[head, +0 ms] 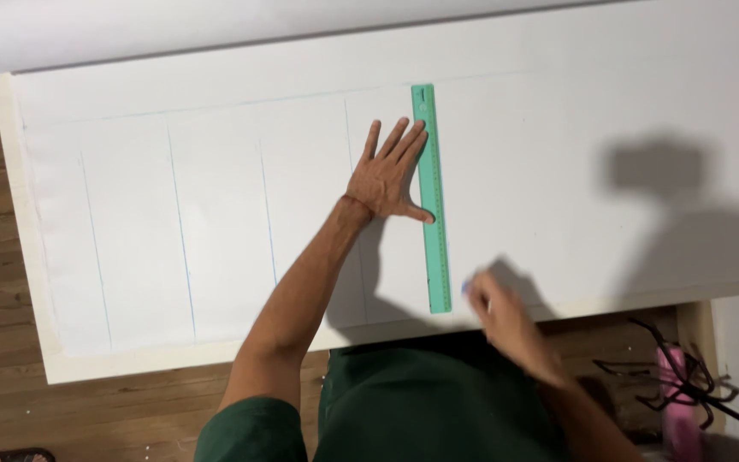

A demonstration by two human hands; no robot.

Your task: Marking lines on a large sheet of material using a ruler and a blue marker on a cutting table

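The person's left hand (384, 181) is pressing flat, fingers spread, on a long green plastic ruler (432, 197) lying upright across the wide white paper sheet (558, 128). The blurred right hand (493, 304) is curling around something small and blue at the ruler's near end; I can't tell its grip. Steady downward pressure looks essential, so the edge stays parallel to the pale blue lines (183, 239).

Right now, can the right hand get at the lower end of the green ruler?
Probably yes: the right hand sits just beside the green ruler's lower end, nothing between; the left hand presses higher up.
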